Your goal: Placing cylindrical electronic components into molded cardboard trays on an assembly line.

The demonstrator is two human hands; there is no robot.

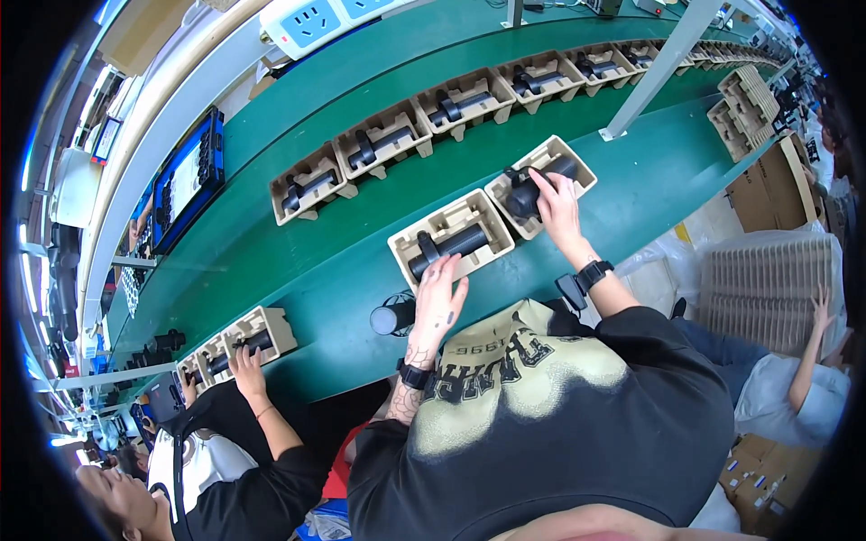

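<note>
Two beige molded-pulp trays stand side by side in front of me. In the left tray (403, 236) lies a black cylindrical device (465, 241) with a raised collar. My left hand (437, 293) is on this tray's near wall, fingertips inside by the device and thumb outside. The right tray (577, 153) sits slightly farther off and holds a similar black device (521, 200) with a rounded end. My right hand (559, 212) closes over that device, its fingers bent against it; the palm hides part of it. A black cylinder (391, 318) stands near my left wrist.
Beyond, a row of filled pulp trays (379, 149) curves along the green conveyor belt (361, 243). A grey metal post (658, 72) rises at right, near stacked trays (744, 104). At lower left, a co-worker's hand (248, 370) touches another tray (280, 329).
</note>
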